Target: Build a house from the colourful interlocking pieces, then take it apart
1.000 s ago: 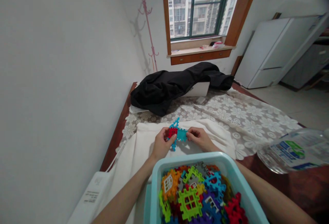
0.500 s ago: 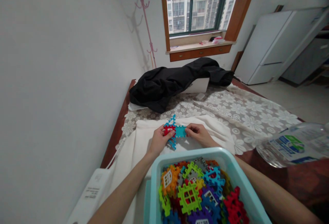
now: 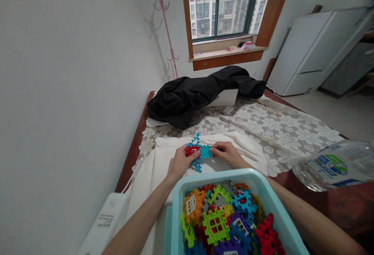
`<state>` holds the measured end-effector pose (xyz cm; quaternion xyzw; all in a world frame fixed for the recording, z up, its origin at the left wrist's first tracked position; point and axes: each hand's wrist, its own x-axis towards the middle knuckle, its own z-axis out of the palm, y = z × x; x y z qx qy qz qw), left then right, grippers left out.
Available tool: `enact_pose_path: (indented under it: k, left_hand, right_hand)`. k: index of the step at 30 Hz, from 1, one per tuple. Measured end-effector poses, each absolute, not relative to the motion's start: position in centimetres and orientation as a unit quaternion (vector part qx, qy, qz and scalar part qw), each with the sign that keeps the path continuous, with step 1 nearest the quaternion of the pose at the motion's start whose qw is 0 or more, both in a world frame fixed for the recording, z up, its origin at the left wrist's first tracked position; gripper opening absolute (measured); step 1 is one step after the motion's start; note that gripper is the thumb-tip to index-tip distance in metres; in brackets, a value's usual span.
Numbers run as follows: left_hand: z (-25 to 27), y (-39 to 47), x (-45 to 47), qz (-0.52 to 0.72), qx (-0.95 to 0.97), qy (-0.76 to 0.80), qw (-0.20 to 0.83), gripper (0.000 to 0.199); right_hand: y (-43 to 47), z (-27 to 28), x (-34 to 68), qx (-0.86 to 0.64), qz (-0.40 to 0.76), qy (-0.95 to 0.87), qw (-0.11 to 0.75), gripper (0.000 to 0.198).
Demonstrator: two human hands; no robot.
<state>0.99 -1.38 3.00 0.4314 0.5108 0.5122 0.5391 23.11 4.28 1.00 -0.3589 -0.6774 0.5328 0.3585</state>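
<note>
Red piece (image 3: 191, 150): gripping it in left hand (image 3: 180, 160), pinching adjoining teal piece (image 3: 205, 152) with right hand (image 3: 228, 154), over white cloth (image 3: 164, 149), at far side of tub (image 3: 178, 216); holding almost as one second ago, apparently still adjusting fit.

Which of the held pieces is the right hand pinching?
The teal piece: the right hand pinches its outer edge, while the left hand holds the red piece.

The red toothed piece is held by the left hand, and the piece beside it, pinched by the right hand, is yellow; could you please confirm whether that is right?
Not quite: the piece pinched by the right hand is a light-blue piece, not yellow, as the head view shows. The red toothed piece is indeed held by the left hand.
</note>
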Motion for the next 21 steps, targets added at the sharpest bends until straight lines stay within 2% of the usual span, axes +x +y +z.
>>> enact_pose_path:
  k: [6, 11, 21]
  left_hand:
    - [3.28, -1.37, 1.29, 0.524, 0.415, 0.499, 0.552, 0.046]
    - [3.3, -1.13, 1.16, 0.545, 0.361, 0.494, 0.573, 0.053]
    - [2.47, -0.7, 0.6, 0.598, 0.365, 0.481, 0.528, 0.041]
  right_hand:
    - [4.06, 1.15, 22.87, -0.339, 0.564, -0.665, 0.353, 0.042]
    - [4.36, 1.6, 23.14, -0.378, 0.563, -0.61, 0.411, 0.048]
    - [4.95, 1.31, 23.35, -0.373, 0.595, -0.539, 0.465, 0.044]
